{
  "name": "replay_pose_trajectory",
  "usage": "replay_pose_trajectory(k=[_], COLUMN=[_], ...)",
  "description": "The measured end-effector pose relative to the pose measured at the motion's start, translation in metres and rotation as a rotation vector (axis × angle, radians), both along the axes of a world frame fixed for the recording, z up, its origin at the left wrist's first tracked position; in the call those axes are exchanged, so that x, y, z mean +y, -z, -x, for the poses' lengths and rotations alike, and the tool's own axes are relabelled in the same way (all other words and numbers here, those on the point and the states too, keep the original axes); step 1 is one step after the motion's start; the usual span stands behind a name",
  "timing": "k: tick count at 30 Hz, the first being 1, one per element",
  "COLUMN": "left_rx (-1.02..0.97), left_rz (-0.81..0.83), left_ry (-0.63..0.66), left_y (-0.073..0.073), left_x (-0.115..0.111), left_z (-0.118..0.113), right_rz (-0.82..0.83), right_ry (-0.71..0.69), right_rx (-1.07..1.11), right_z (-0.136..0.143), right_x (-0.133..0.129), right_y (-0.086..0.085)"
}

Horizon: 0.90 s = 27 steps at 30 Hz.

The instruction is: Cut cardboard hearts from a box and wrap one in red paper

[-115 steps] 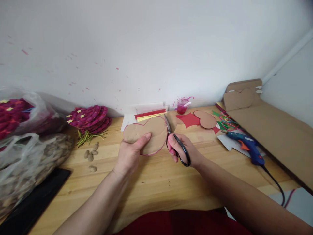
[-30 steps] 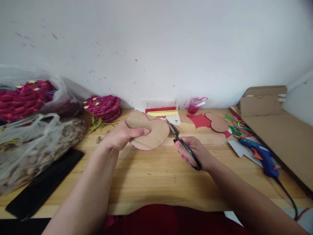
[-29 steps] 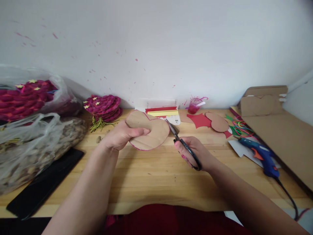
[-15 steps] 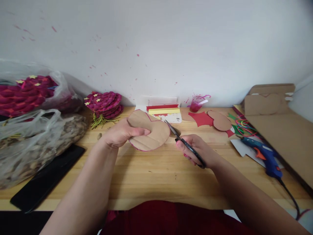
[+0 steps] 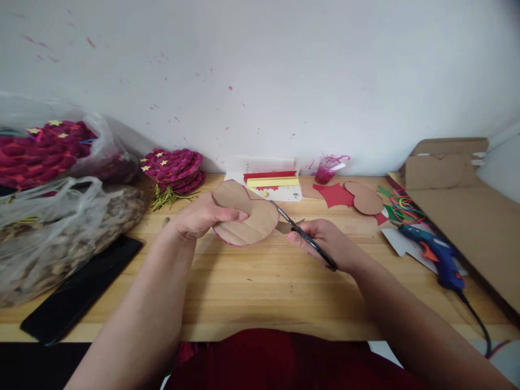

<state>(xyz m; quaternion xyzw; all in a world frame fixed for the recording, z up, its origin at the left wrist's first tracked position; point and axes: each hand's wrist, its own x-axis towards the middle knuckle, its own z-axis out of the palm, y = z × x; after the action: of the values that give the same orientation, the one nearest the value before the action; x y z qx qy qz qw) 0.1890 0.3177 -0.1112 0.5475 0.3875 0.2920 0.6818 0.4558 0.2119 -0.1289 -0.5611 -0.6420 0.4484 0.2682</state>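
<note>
My left hand [image 5: 207, 215] grips a brown cardboard heart [image 5: 254, 219] by its left side, thumb on top and fingers hidden beneath. A magenta line runs along parts of the heart's edge. My right hand [image 5: 325, 241] is closed around a pair of scissors [image 5: 311, 241] with black handles. Their blades lie at the heart's right edge, with the tips near its upper right side. A strip of cut cardboard [image 5: 284, 227] hangs by the blades, partly hidden by them.
At the right lie a blue glue gun [image 5: 441, 254], coloured cords [image 5: 406, 208], another cardboard heart [image 5: 363, 198] and a cardboard box [image 5: 467, 216]. A cup of magenta paint [image 5: 325, 170] stands by the wall. Leftward are magenta decorated pieces [image 5: 174, 170], a bag of shells [image 5: 109, 216] and a black phone-like slab [image 5: 83, 290].
The scissors have closed more and shifted slightly left and up along the heart's right edge. More of the cardboard strip shows beside the blades. My left hand keeps its hold.
</note>
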Motion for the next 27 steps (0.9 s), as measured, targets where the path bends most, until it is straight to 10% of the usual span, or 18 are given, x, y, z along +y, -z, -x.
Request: replay_pose_trajectory(k=[27], left_rx=[0.031], left_rz=[-0.067], left_ry=[0.167], left_y=[0.015], left_x=[-0.005], left_z=[-0.013], right_rz=[-0.056], right_ry=[0.327], right_rx=[0.211], right_z=[-0.004], right_x=[0.011], right_y=[-0.006])
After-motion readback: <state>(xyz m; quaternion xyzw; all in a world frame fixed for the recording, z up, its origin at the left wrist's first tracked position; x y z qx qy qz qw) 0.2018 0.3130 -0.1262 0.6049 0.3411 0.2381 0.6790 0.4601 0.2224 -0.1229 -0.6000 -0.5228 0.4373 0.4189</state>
